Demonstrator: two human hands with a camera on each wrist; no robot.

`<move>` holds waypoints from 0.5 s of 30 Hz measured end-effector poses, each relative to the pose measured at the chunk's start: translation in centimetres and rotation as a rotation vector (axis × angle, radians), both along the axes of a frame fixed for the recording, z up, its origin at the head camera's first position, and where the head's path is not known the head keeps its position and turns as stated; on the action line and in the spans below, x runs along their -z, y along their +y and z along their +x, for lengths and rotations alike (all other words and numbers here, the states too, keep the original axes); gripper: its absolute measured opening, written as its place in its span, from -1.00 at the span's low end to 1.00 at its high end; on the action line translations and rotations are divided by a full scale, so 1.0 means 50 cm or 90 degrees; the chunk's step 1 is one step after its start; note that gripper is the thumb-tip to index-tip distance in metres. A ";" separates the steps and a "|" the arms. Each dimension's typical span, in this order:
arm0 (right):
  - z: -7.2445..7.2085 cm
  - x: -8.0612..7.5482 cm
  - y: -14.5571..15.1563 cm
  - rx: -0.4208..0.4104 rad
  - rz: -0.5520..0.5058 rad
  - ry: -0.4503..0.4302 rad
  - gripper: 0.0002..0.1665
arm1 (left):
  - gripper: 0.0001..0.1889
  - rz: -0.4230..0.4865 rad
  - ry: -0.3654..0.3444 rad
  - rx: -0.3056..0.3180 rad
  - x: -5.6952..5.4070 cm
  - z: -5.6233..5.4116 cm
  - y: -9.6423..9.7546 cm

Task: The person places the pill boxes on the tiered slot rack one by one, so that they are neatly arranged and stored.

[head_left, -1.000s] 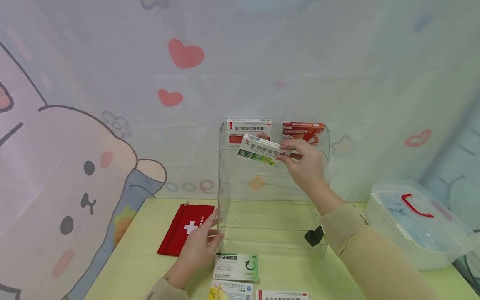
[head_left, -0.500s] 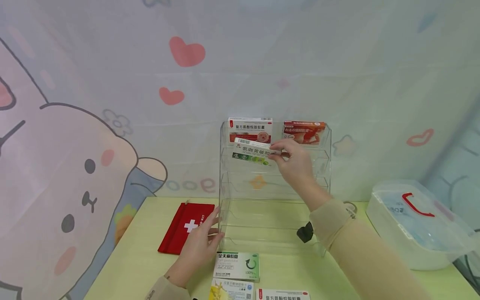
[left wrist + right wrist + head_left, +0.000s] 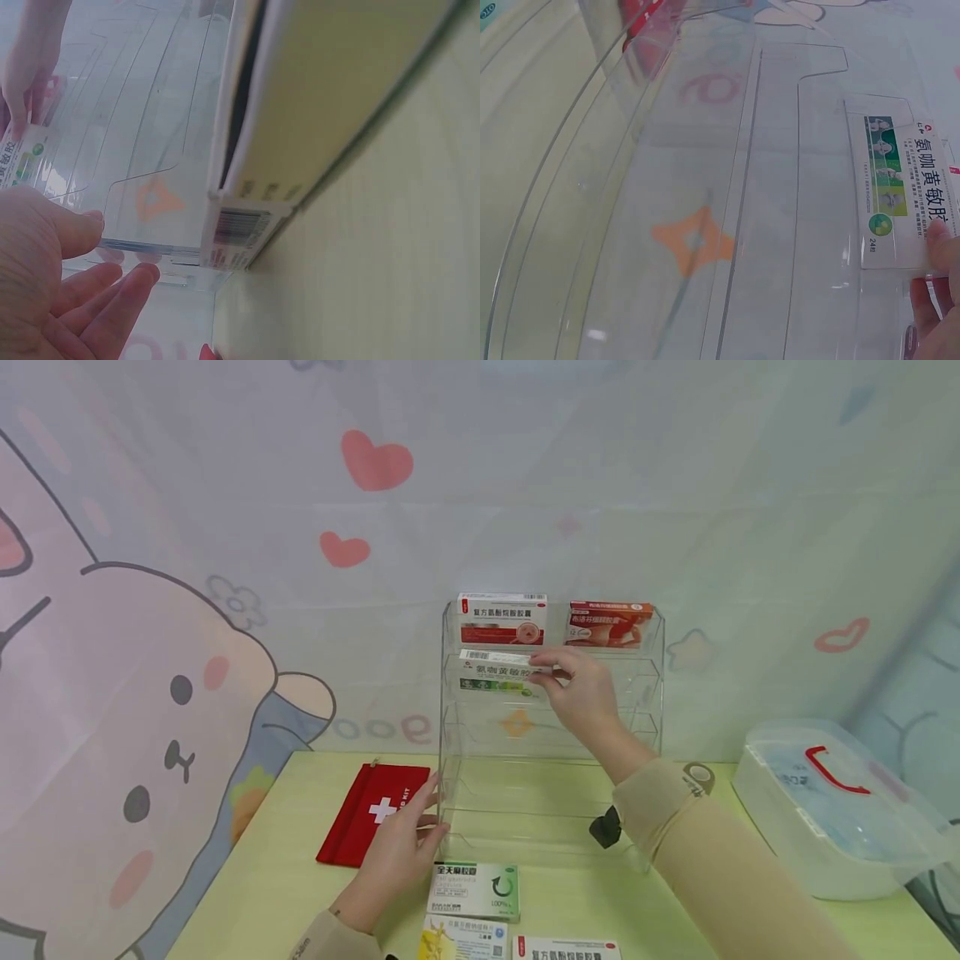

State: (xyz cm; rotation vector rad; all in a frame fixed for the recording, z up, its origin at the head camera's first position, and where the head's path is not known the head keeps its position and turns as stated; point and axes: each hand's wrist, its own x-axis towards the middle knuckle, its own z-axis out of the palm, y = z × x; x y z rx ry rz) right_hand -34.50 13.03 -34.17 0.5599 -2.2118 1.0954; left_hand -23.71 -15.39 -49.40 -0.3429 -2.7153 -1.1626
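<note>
A clear acrylic tiered rack (image 3: 551, 787) stands on the table. My right hand (image 3: 581, 693) pinches the right end of a white and green medicine box (image 3: 491, 675), which sits level at the left of the second tier from the top. The right wrist view shows this box (image 3: 892, 180) behind the tier's clear front lip, with thumb and fingers at its end. Low on the rack's left side, my left hand (image 3: 397, 852) grips the side panel; in the left wrist view its thumb and fingers (image 3: 79, 232) lie on either side of the clear edge.
The top tier holds a white and red medicine box (image 3: 502, 631) and a red one (image 3: 609, 628). In front lie a green and white box (image 3: 474, 891), a yellow and white box (image 3: 462, 939) and another white box (image 3: 566, 948). A red first-aid pouch (image 3: 360, 818) lies left, a lidded plastic case (image 3: 817, 827) right.
My right hand has moved left and slightly down with the white and green medicine box. The box has gone from tilted above the second tier to level in it. The left hand stays put.
</note>
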 end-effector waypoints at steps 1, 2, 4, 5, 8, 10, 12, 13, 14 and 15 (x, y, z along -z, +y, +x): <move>-0.001 0.001 -0.001 0.000 0.004 0.000 -0.80 | -0.08 0.000 -0.001 0.000 0.000 0.000 0.000; -0.003 0.003 -0.002 0.000 0.007 -0.002 -0.79 | -0.08 0.000 -0.002 0.000 0.000 0.000 0.000; -0.004 0.007 -0.003 0.000 0.008 -0.010 -0.79 | -0.08 0.000 -0.006 0.000 0.002 0.000 0.000; -0.004 0.007 -0.003 0.000 0.008 -0.014 -0.79 | -0.08 0.001 -0.008 0.001 0.003 0.000 0.000; -0.004 0.008 -0.005 0.001 0.001 -0.029 -0.78 | -0.07 0.001 -0.005 0.003 0.005 0.000 -0.001; -0.004 0.007 -0.005 -0.001 -0.001 -0.035 -0.78 | -0.07 -0.001 -0.001 0.003 0.006 0.000 -0.001; -0.002 0.006 -0.006 0.001 -0.001 -0.037 -0.78 | -0.07 -0.002 0.003 0.002 0.005 0.000 -0.002; -0.002 0.005 -0.006 0.002 -0.001 -0.037 -0.78 | -0.07 -0.002 0.004 0.001 0.005 0.000 -0.001; -0.001 0.005 -0.006 0.002 -0.001 -0.037 -0.78 | -0.07 -0.002 0.005 0.001 0.004 0.000 -0.001; -0.001 0.006 -0.006 0.002 -0.003 -0.036 -0.78 | -0.07 -0.002 0.004 0.000 0.004 0.000 -0.001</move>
